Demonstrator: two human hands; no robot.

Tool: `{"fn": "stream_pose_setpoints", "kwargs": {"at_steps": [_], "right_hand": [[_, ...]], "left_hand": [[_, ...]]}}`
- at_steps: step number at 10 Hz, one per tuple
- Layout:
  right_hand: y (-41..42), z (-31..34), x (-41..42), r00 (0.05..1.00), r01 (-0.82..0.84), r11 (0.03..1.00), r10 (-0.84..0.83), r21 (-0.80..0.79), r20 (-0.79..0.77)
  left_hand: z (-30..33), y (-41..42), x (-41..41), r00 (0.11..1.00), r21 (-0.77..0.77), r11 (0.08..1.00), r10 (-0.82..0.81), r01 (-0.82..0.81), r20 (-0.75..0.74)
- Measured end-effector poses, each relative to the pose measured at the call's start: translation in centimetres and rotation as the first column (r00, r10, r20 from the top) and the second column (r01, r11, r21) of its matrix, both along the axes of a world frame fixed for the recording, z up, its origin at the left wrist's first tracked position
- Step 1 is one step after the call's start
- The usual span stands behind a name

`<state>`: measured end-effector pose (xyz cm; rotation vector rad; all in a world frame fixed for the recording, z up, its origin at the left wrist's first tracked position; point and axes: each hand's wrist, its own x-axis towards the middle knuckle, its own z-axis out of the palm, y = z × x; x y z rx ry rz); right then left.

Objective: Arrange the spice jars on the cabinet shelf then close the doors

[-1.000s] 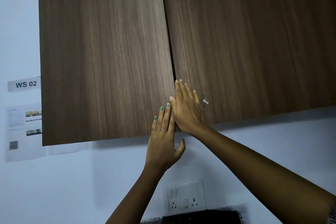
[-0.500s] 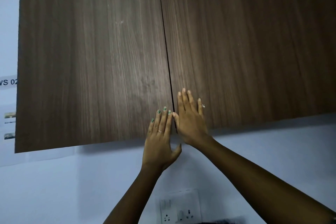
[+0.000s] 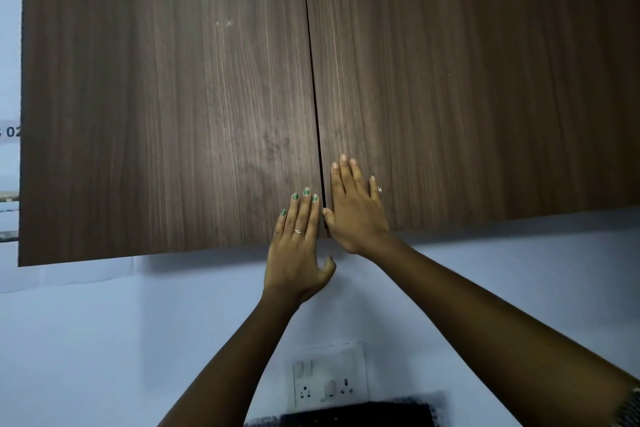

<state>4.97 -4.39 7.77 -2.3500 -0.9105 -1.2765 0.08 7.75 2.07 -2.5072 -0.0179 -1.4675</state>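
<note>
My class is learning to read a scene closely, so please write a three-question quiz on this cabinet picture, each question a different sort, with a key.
1. True or false: the left hand grips a spice jar.
2. Multiple choice: the right hand lies on
A. the wall socket
B. the right door, beside the seam
C. the left door
3. Fill in: both hands lie with straight fingers against the doors near their ____ edge.

Key
1. False: it lies flat on the left door and no jar is in view.
2. B
3. lower
</note>
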Motion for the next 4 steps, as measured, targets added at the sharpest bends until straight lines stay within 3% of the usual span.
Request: {"fn": "stream_pose_setpoints", "kwargs": {"at_steps": [2,4], "right_hand": [[-2.8,1.0,-2.9,0.999,-0.032,0.998,0.031,-0.049,-0.029],[-4.5,1.0,-5.6,0.983,0.028,0.999,-0.033,0.033,0.180]], "left_hand": [[1.0,-1.2,-2.0,0.999,-0.024,0.999,0.040,-0.040,-0.005],[2.1,-1.6,-5.0,0.990,0.054,0.998,0.028,-0.035,0.138]]}}
